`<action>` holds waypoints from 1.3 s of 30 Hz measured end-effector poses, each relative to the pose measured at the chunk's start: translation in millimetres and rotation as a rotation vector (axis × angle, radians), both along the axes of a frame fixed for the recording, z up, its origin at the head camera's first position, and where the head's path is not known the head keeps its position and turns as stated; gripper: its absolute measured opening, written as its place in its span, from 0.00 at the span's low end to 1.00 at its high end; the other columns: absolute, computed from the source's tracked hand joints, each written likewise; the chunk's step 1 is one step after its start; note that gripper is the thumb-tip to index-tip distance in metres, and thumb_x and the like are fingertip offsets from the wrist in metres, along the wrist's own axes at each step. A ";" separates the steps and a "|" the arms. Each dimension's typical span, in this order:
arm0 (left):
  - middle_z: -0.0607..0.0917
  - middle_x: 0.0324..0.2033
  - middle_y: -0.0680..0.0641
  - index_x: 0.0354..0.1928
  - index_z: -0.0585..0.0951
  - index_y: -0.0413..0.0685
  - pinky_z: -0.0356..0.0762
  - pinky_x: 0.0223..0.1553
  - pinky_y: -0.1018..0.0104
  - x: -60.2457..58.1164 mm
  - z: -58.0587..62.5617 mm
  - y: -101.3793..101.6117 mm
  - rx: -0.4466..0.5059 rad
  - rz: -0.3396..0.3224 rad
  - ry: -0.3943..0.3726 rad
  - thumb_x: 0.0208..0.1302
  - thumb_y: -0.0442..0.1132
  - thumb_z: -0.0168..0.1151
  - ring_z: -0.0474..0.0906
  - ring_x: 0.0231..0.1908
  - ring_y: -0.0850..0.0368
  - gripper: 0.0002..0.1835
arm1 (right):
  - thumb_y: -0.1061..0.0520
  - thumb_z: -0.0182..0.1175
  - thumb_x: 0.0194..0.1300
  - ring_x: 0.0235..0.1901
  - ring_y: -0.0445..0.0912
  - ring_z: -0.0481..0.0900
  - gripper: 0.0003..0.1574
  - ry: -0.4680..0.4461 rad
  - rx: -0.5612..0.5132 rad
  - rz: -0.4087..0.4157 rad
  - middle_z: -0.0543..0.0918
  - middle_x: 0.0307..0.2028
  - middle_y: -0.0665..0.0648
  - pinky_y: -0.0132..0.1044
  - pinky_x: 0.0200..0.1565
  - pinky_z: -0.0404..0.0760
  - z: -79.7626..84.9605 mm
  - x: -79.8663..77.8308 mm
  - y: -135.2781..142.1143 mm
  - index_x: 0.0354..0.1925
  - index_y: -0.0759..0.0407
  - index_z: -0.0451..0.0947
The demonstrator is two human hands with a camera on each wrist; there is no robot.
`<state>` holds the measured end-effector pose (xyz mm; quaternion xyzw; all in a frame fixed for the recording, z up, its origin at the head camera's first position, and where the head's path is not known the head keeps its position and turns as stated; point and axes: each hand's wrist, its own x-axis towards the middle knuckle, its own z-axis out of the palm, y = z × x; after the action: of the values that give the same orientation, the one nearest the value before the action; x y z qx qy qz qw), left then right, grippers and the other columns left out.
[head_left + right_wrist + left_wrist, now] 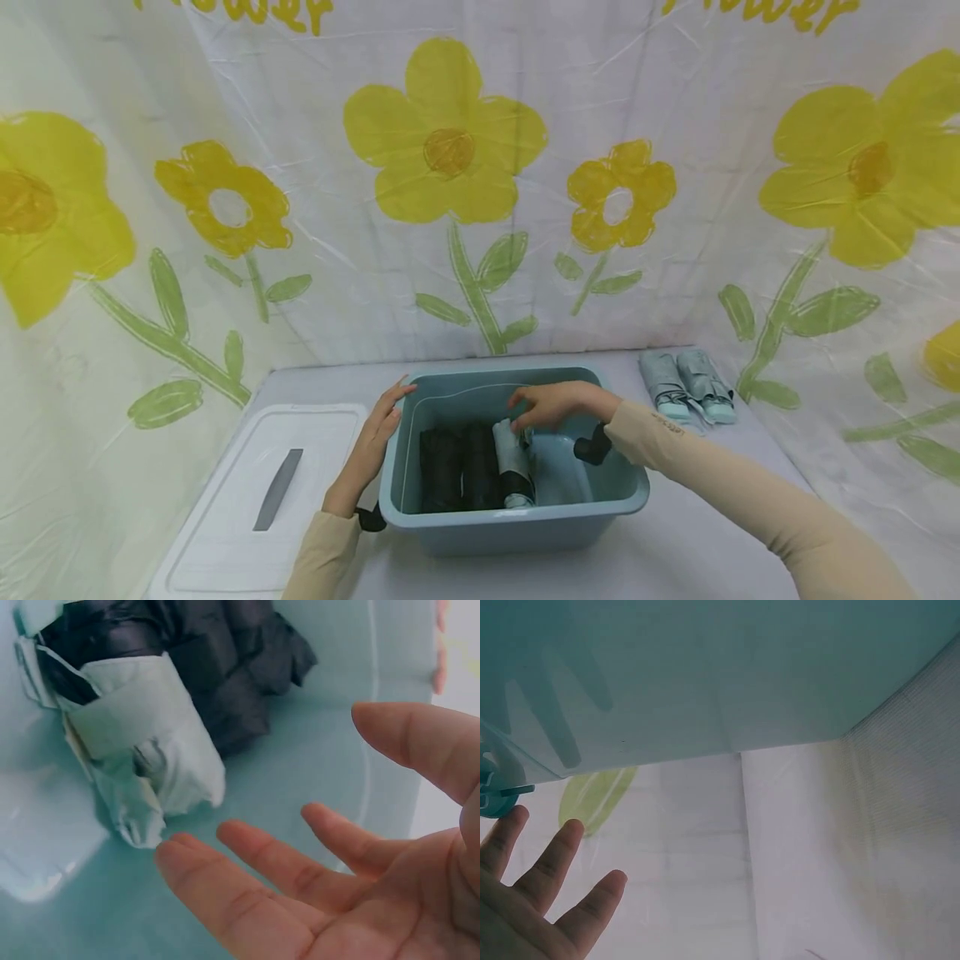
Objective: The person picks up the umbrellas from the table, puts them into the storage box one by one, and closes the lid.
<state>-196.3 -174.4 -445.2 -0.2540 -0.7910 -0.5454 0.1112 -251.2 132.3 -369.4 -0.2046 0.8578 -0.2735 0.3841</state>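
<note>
Pale curtain (675, 308) fills upper half: big yellow flower (447, 152) at 12 o'clock, another bloom (870, 171) toward 2, yellow lettering (247, 10) near 11, cropped. White lid (217, 492), gray handle (278, 489), toward 8, flat on pale desk (652, 558).

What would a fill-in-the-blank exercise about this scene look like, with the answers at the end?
1. Inside the tub, ____ black bundles lie beside a pale one.
2. The left hand is at the tub's ____ side in the head view.
3. The colour of the handle on the white lid is ____.
4. Outside the tub, the number of pale bundles is ____.

Missing words: two; left; grey; two.
</note>
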 end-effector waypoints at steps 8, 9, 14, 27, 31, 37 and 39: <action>0.55 0.68 0.33 0.64 0.64 0.35 0.45 0.59 0.30 1.0 1.2 1.1 -0.006 0.001 0.007 0.70 0.29 0.35 0.46 0.68 0.35 0.22 | 0.50 0.49 0.69 0.46 0.49 0.78 0.31 0.138 -0.051 0.110 0.75 0.55 0.61 0.44 0.45 0.79 13.8 -0.6 15.2 0.65 0.64 0.61; 0.55 0.68 0.33 0.64 0.64 0.35 0.45 0.59 0.30 1.0 1.0 0.9 -0.005 0.002 0.002 0.70 0.29 0.35 0.46 0.68 0.35 0.22 | 0.50 0.49 0.70 0.47 0.49 0.78 0.31 0.162 -0.059 0.119 0.74 0.55 0.60 0.43 0.45 0.78 15.4 0.0 17.5 0.65 0.63 0.61; 0.55 0.68 0.34 0.64 0.64 0.37 0.46 0.60 0.30 0.8 0.2 0.6 -0.002 0.007 -0.010 0.70 0.30 0.35 0.46 0.68 0.36 0.22 | 0.48 0.48 0.70 0.55 0.51 0.73 0.31 0.208 -0.122 0.148 0.70 0.59 0.63 0.44 0.50 0.75 24.6 4.9 28.2 0.65 0.61 0.61; 0.55 0.69 0.35 0.65 0.64 0.38 0.47 0.59 0.29 1.0 0.0 0.4 0.010 0.010 -0.020 0.70 0.30 0.35 0.46 0.69 0.37 0.22 | 0.48 0.48 0.70 0.58 0.57 0.70 0.31 0.319 -0.220 0.121 0.69 0.61 0.66 0.49 0.55 0.73 41.8 9.8 54.6 0.64 0.64 0.62; 0.55 0.69 0.35 0.65 0.64 0.37 0.47 0.59 0.29 1.3 -0.5 0.5 0.013 0.005 -0.014 0.70 0.30 0.35 0.46 0.69 0.36 0.22 | 0.48 0.48 0.71 0.57 0.56 0.71 0.30 0.330 -0.224 0.100 0.68 0.61 0.65 0.48 0.54 0.73 39.8 8.2 61.0 0.64 0.63 0.63; 0.55 0.68 0.34 0.64 0.64 0.37 0.48 0.58 0.29 1.2 0.8 0.4 0.002 0.007 -0.002 0.70 0.29 0.35 0.47 0.68 0.35 0.22 | 0.49 0.48 0.70 0.57 0.56 0.71 0.28 0.374 -0.256 0.078 0.71 0.60 0.65 0.51 0.55 0.72 33.2 3.8 71.8 0.62 0.64 0.66; 0.55 0.68 0.34 0.64 0.64 0.37 0.48 0.59 0.30 1.2 1.5 0.5 -0.005 0.008 -0.002 0.70 0.29 0.35 0.47 0.68 0.35 0.22 | 0.49 0.48 0.71 0.57 0.56 0.71 0.28 0.383 -0.265 0.062 0.71 0.59 0.66 0.52 0.55 0.71 32.2 3.0 76.0 0.61 0.64 0.67</action>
<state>-195.1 -173.9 -443.7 -0.2507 -0.7935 -0.5431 0.1119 -248.2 208.3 -337.2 -0.3279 0.8648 -0.3280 0.1924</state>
